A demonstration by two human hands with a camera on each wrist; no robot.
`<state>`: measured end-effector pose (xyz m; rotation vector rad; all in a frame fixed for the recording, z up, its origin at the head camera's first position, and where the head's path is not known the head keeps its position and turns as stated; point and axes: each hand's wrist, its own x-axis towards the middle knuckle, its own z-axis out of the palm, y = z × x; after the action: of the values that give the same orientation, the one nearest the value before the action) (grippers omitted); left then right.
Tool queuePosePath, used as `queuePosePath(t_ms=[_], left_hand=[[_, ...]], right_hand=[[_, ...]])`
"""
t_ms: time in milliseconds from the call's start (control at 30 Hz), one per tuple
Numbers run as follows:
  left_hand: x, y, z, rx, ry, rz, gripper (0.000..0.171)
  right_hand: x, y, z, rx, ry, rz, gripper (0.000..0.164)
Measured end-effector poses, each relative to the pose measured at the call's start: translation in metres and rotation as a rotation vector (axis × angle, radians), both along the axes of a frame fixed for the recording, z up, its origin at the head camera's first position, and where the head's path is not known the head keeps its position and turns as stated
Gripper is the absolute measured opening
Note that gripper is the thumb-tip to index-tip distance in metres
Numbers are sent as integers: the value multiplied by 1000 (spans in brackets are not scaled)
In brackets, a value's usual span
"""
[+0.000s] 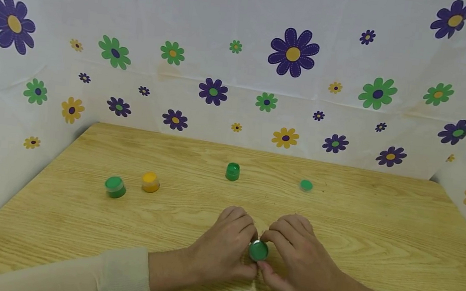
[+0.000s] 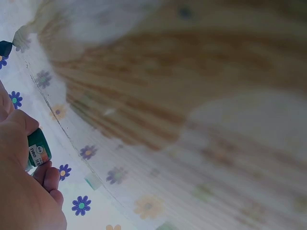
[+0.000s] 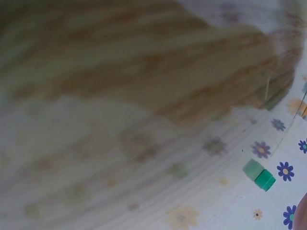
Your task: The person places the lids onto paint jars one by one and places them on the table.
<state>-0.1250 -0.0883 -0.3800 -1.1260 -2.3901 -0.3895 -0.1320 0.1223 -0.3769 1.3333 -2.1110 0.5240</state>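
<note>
A small green paint jar [image 1: 258,251] sits between my two hands near the front of the table, its round green top with a pale rim facing up. My left hand [image 1: 226,247] holds it from the left, with fingers bent behind it and the thumb in front. From the right, the thumb and index finger of my right hand [image 1: 302,259] pinch its edge. In the left wrist view the labelled side of the jar [image 2: 39,149] shows between the fingers. Only a sliver of my right hand [image 3: 300,215] appears in the right wrist view.
Beyond the hands stand a green jar [image 1: 232,172] without a lid and, to its right, a loose green lid [image 1: 306,186]. A lidded green jar [image 1: 115,187] and a yellow jar [image 1: 150,182] are at left. A flowered cloth [image 1: 241,70] borders the wooden table [image 1: 192,207].
</note>
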Motion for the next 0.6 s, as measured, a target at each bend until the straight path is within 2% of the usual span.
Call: queuePosePath(t_ms=[600], left_hand=[[0,0,0,11,-11,-2,32]], right_hand=[[0,0,0,8,-16,-24,31]])
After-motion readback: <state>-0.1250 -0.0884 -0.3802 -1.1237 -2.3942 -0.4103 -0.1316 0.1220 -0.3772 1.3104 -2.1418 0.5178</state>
